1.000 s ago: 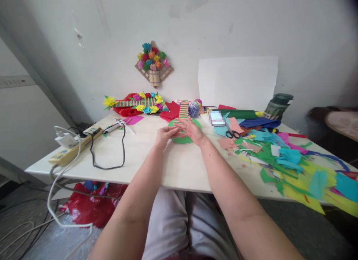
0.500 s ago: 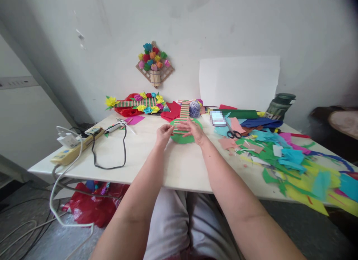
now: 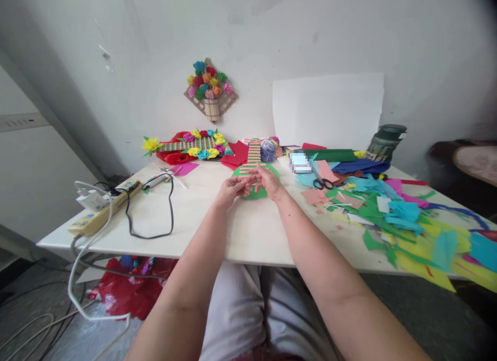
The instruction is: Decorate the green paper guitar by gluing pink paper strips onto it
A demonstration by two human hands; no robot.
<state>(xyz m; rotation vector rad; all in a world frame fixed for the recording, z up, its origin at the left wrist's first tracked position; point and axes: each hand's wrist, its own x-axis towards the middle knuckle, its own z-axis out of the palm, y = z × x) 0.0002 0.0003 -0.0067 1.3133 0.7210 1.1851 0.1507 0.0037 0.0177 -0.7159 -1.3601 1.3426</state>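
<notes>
A round green board (image 3: 261, 194) lies on the table with a neck of striped sticks (image 3: 254, 153) running away from it, the whole shaped like a small guitar. My left hand (image 3: 232, 190) is over the board's left edge, thumb and fingers pinched together; what is in the pinch, if anything, is too small to make out. Above the right part of the board is my right hand (image 3: 268, 182), its fingers stretched toward the left fingertips. The fingers of the two hands meet or overlap over the board, which they partly cover.
Scissors (image 3: 323, 183) and many coloured paper scraps (image 3: 404, 216) cover the right side. A power strip (image 3: 91, 221) with cables lies at the left. Behind are a flower-trimmed stick guitar (image 3: 186, 145), a ball of yarn (image 3: 267, 150) and a dark green bottle (image 3: 386, 143).
My left hand has moved right and slightly inward over the board. My right hand's fingers have come together with the left fingertips. The view has shifted slightly.
</notes>
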